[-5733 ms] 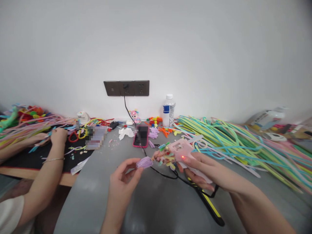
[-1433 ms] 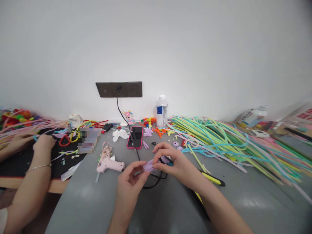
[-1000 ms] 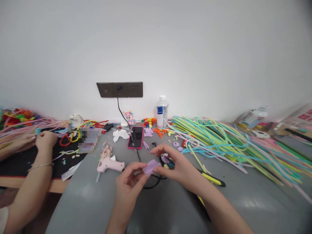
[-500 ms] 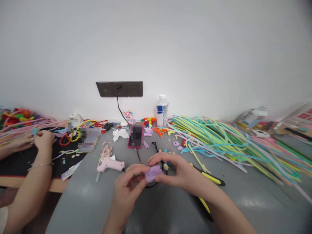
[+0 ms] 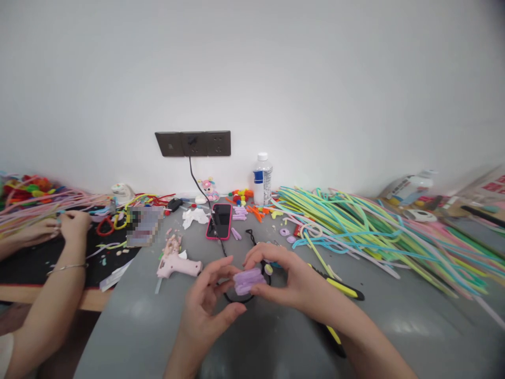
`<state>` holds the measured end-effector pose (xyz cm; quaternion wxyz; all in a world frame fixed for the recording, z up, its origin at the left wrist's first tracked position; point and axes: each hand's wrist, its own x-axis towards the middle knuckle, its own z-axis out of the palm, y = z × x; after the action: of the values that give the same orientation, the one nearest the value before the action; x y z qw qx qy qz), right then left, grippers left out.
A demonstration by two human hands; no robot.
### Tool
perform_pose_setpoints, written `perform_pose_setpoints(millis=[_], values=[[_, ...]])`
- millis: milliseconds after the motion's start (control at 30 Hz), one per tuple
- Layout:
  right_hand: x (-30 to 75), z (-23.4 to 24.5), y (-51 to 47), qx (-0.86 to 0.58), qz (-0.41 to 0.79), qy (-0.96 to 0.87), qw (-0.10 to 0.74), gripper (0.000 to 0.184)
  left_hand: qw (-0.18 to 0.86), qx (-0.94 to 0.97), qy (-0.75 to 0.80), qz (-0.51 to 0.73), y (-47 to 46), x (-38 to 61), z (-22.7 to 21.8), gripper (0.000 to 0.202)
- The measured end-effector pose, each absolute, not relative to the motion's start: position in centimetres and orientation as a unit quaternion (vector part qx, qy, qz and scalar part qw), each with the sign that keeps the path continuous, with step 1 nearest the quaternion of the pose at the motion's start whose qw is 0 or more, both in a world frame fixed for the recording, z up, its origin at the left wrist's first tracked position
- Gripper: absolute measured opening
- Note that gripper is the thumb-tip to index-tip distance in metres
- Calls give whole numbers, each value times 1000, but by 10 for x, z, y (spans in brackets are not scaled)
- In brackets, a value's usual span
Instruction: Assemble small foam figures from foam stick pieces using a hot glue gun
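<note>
Head view: both hands are up over the grey table (image 5: 256,342), meeting at a lilac pipe-cleaner bundle (image 5: 248,280). My right hand (image 5: 292,279) has it pinched between thumb and fingertips, raised just off the tabletop. My left hand (image 5: 209,308) is loose and open, its fingers curled against the bundle's near-left end with the thumb apart below, so the right hand alone carries the weight.

As for progress, the bundle reads as several short lilac lengths already joined side by side into one block, so I'd judge the joining of this piece done or close to it. The pink glue gun (image 5: 177,265) lies flat on the table left of the grip, out of hand. A black cord (image 5: 236,300) loops right under the grip.

Beyond the grip, loose lilac segments (image 5: 239,213) lie unused beside the phone (image 5: 221,221), so material is left over. Right of the grip sits a yellow-handled tool (image 5: 343,288), and past it the big heap of pipe cleaners (image 5: 374,237). Far left, a co-worker's hand (image 5: 74,225) works separately.
</note>
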<state>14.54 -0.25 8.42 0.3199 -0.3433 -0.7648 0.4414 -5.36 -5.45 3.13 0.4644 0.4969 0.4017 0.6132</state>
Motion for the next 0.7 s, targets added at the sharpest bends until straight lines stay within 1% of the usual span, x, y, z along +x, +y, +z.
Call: perform_pose_setpoints(millis=[33, 133, 200, 533, 700], values=[[145, 84, -3, -351, 427, -772, 315, 16, 463, 497, 400, 615, -54, -53, 32, 52], [143, 84, -6, -362, 393, -788, 306, 17, 449, 504, 415, 610, -54, -49, 36, 33], [142, 85, -7, -357, 384, -794, 308, 16, 444, 507, 422, 606, -55, -47, 39, 24], [143, 88, -9, -360, 381, -792, 314, 11, 456, 495, 435, 599, -54, -43, 51, 18], [143, 86, -7, -379, 396, -771, 324, 13, 457, 498, 443, 589, -52, -42, 53, 16]])
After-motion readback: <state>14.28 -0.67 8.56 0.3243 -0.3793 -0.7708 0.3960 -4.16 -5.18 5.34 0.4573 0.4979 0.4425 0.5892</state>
